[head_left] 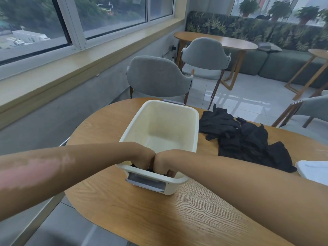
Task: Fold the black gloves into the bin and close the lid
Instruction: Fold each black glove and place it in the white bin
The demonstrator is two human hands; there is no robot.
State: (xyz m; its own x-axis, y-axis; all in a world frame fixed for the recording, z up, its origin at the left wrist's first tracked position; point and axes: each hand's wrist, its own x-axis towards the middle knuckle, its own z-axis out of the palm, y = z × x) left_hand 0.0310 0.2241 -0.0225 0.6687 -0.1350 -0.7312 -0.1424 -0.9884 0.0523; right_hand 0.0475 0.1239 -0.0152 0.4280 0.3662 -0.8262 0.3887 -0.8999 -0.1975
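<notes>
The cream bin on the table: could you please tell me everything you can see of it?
The bin is a cream, plastic-looking rectangular tub with rounded corners and a rolled rim, standing upright on the wooden table, lid off. A grey handle sits in its near end wall. Both hands, left and right, reach down inside its near end onto something black. The rest of its inside shows bare. A pile of black gloves lies beside it.

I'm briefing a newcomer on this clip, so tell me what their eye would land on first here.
First, the two hands, left hand and right hand, pressed together at the near end of the cream bin, pushing something black down inside it. Next, the heap of black gloves lying on the wooden table just right of the bin. A white object shows at the right edge, past the heap.
</notes>
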